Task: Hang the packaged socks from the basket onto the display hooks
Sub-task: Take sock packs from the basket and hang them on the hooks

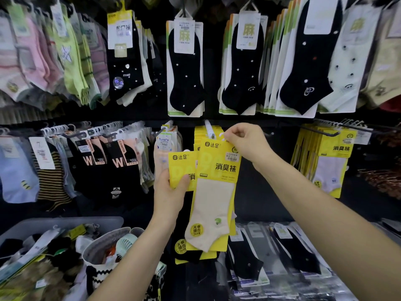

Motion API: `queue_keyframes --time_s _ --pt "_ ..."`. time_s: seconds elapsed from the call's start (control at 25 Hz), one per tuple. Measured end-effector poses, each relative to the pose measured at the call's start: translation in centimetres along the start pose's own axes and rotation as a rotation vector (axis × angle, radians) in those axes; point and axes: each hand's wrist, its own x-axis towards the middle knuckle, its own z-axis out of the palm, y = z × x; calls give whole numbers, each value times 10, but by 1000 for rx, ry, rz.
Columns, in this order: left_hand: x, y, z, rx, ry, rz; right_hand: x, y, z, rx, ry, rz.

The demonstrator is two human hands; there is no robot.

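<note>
Two yellow sock packs are in hand, head view.

Item one: front pack [213,192], a yellow card with a cream ankle sock. It hangs upright from the right hand [243,146], whose thumb and forefinger pinch the white hanger tab [222,135] at the pack's top. The tab sits just beside the tip of the white display hook [208,127]; whether they touch cannot be told.

Item two: second pack [181,166], same yellow card, overlapped on its right side by the front pack. The left hand [170,192] grips it, thumb curled across the card's face.

Behind both: like yellow packs [200,135] already on that hook.

Surroundings: dark display wall. Black dotted socks [185,68] on cards fill the row above, with pastel and striped socks to the left. To the right, more yellow packs [332,161] hang on a black hook [321,132].

Below left: grey basket [65,222] of mixed packs, with a cloth bag [104,250] holding a small fan beside it.

Open room: a dark gap of wall lies between the held packs and the right-hand yellow group. The left side is crowded, with a TuYaYa pack [165,144] just beside the second pack.
</note>
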Motion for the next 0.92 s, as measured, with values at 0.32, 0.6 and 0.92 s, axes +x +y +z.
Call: queue_keyframes --time_s 0.32,0.6,0.92 --pt "6 -10 -47 25 97 -87 19 0 20 -106 -22 6" --pt "4 -2 -50 -36 97 -74 -5 31 30 -280 53 -56" --pt "4 5 -26 -86 33 -40 10 43 44 -233 -43 127"
